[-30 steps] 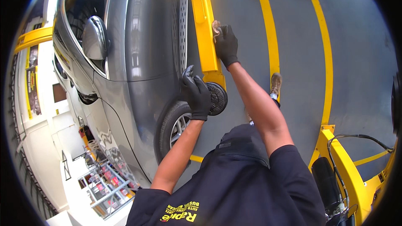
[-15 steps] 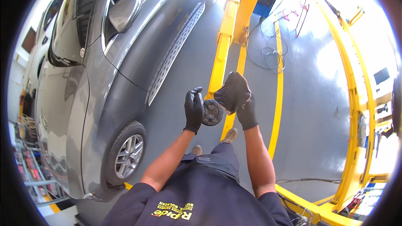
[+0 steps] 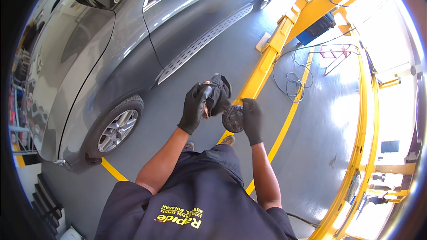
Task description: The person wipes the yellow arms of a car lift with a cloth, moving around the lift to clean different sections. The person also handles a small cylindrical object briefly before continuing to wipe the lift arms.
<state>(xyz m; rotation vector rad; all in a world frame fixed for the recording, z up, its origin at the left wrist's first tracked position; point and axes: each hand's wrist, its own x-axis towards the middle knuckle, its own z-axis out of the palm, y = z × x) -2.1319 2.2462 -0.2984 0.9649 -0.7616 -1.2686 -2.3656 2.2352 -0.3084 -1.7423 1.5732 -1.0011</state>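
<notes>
My left hand (image 3: 194,106), in a black glove, is closed on a crumpled black cloth (image 3: 219,92). Some pinkish-brown patches show at the edge of this bundle; what they are I cannot make out. To its right, my gloved right hand (image 3: 252,121) has its fingers curled in at the edge of a round black pad (image 3: 232,118). The pad looks like a rubber lift pad with a raised pattern on its face. Both hands are at about waist height, close together, with the pad just below and right of the cloth.
A grey car (image 3: 129,49) stands at left, with a perforated side step (image 3: 204,46) and a wheel (image 3: 118,131). The yellow lift arm (image 3: 267,64) reaches toward me from ahead. A looped hose (image 3: 296,82) lies on the grey floor, and yellow lift parts (image 3: 356,151) stand at right.
The black cloth has passed from my right hand to my left. The round pad, beside my left hand before, is now at my right hand. My view has turned, shifting the car leftward.
</notes>
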